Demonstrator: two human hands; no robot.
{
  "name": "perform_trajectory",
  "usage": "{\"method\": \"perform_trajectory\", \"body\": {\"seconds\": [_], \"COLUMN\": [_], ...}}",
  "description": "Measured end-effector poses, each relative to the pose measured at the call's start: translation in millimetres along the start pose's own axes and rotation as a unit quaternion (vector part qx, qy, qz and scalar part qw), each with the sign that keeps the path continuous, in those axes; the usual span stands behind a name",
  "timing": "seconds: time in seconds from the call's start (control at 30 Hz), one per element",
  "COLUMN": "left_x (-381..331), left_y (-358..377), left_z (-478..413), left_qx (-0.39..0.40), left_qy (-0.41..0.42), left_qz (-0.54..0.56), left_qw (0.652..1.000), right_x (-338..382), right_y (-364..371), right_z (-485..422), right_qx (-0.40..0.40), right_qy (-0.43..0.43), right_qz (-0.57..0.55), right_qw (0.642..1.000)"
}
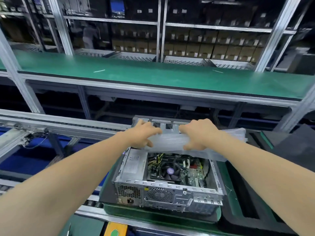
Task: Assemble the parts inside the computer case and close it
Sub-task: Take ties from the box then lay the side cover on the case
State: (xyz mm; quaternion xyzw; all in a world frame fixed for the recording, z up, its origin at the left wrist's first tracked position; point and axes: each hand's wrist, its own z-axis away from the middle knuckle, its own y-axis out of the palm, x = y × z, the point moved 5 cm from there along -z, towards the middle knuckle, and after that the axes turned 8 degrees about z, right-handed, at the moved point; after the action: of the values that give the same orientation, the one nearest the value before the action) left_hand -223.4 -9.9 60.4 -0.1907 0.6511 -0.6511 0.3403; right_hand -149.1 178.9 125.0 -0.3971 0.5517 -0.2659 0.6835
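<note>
Two bare forearms reach in from the bottom corners towards an open computer case [168, 189].

The left hand [144, 133] and the right hand [199, 133] each grip a clear plastic bag [170, 141] stretched across the far end of the case, fingers curled over its top edge and thumbs hooked beneath it. The case lies on its side on a green tray [119, 208] on the roller conveyor [92, 201], rear panel towards the camera and open side up. Inside, the power supply [134, 164] sits on the left, and the CPU fan [170, 171] sits on the motherboard [192, 174]. Beyond runs a green bench [153, 72], with racks of cardboard boxes [204, 48] behind.
</note>
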Motion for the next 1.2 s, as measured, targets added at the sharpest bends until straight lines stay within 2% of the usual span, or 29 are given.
{"method": "perform_trajectory", "body": {"seconds": [0.13, 0.27, 0.4, 0.5, 0.57, 0.6, 0.7, 0.83, 0.93, 1.07, 1.2], "left_x": [2.1, 7.5, 14.4, 5.8, -12.7, -24.3, -50.3, -53.9, -51.0, -38.0, -30.6], "left_y": [21.0, 7.1, 3.7, 4.6, 4.8, 10.0, 30.9, 39.2, 42.6, 45.6, 50.8], "left_z": [6.8, 1.5, 0.2, -0.8, -4.4, -7.4, -16.9, -27.6, -30.3, -25.5, -15.8], "left_qx": [0.016, 0.058, 0.104, 0.070, 0.021, 0.026, 0.106, 0.090, 0.103, 0.089, 0.091], "left_qy": [-0.047, -0.087, -0.114, -0.092, -0.043, -0.014, 0.042, 0.035, 0.016, -0.012, -0.033], "left_qz": [0.044, 0.120, 0.053, 0.012, -0.010, 0.003, 0.076, 0.064, 0.087, 0.145, 0.203], "left_qw": [0.998, 0.987, 0.987, 0.993, 0.999, 1.000, 0.991, 0.993, 0.991, 0.985, 0.974], "right_x": [18.3, 26.8, 65.7, 84.3, 88.4, 89.8, 92.8, 95.8, 88.6, 85.4, 89.8], "right_y": [17.5, 38.1, 54.3, 74.3, 88.8, 96.1, 118.4, 136.9, 140.7, 139.9, 135.9], "right_z": [-3.1, -9.1, -27.2, -32.8, -32.3, -31.3, -25.9, -13.9, -7.2, 10.4, 11.4], "right_qx": [0.005, 0.035, 0.030, 0.028, 0.019, 0.017, 0.033, 0.044, 0.129, 0.222, 0.202], "right_qy": [-0.045, -0.036, -0.003, 0.030, 0.050, 0.058, 0.083, 0.093, 0.027, -0.048, -0.032], "right_qz": [0.001, -0.065, -0.148, -0.188, -0.210, -0.227, -0.336, -0.473, -0.525, -0.493, -0.520], "right_qw": [0.999, 0.997, 0.988, 0.981, 0.976, 0.972, 0.938, 0.875, 0.841, 0.840, 0.829]}}
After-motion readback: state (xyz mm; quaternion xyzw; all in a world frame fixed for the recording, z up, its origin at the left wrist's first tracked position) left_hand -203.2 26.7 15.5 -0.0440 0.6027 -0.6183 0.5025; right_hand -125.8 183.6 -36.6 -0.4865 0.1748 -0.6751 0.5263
